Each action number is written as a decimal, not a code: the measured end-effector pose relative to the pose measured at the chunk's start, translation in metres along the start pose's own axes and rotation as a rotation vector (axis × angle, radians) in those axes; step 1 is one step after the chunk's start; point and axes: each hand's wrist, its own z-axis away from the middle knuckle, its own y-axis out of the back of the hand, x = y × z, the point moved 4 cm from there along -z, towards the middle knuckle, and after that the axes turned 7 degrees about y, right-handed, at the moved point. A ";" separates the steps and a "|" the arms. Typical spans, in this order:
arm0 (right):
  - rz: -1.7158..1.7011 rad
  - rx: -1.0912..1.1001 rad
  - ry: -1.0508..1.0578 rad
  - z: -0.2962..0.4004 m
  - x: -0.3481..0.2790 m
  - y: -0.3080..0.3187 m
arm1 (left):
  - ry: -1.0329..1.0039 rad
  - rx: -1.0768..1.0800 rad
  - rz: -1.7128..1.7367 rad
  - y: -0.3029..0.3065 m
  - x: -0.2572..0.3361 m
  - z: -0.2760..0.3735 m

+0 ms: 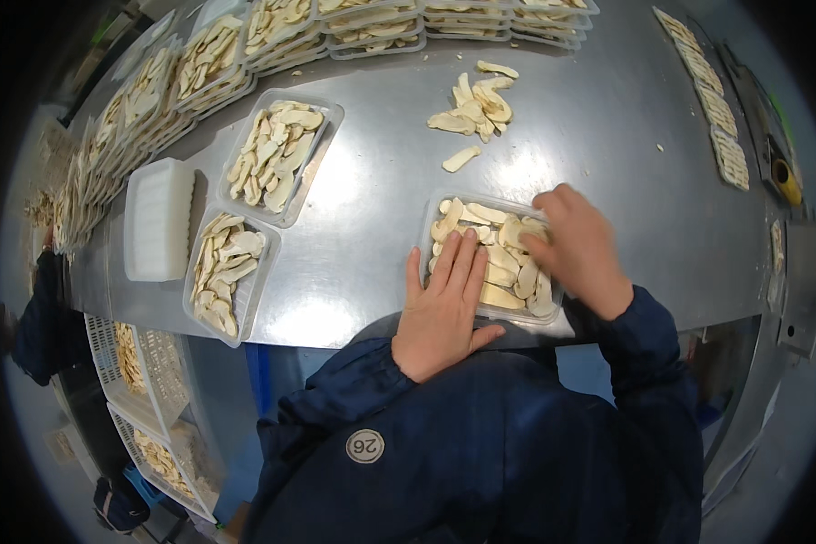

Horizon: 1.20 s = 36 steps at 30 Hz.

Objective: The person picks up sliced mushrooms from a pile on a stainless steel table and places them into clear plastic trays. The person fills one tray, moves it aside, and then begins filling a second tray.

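A clear plastic tray (425, 234) sits at the table's front edge, filled with sliced mushroom pieces (506, 272) that look dried. My left hand (442, 306) lies palm down across the tray's left side, its fingertips resting on the slices and its thumb spread apart. Over the upper right corner of the same tray is my right hand (578, 248), fingers curled down at the rim and slices. Whether a slice is pinched between those fingers is hidden. Beyond the tray, a loose pile of slices (479, 109) lies on the metal table, with a single slice (461, 158) just nearer to me.
Two filled trays (272, 160) (224, 272) stand at left beside a stack of white trays (158, 221). Stacked filled trays (374, 27) line the back and left. More slices in a row (710, 102) lie far right. Plastic baskets (143, 367) stand below left, near another person's sleeve (37, 319).
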 end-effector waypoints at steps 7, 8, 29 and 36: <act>-0.024 0.088 -0.016 -0.077 0.069 -0.006 | 0.077 0.067 -0.053 0.021 -0.017 -0.007; -0.048 0.086 -0.004 -0.088 0.075 -0.012 | 0.096 0.083 -0.066 0.022 -0.021 -0.009; 0.027 0.062 -0.032 -0.143 0.118 -0.021 | 0.188 0.137 0.042 0.012 -0.026 -0.003; -0.116 -0.039 0.047 -0.170 0.128 -0.039 | 0.249 0.187 0.047 0.022 -0.034 0.006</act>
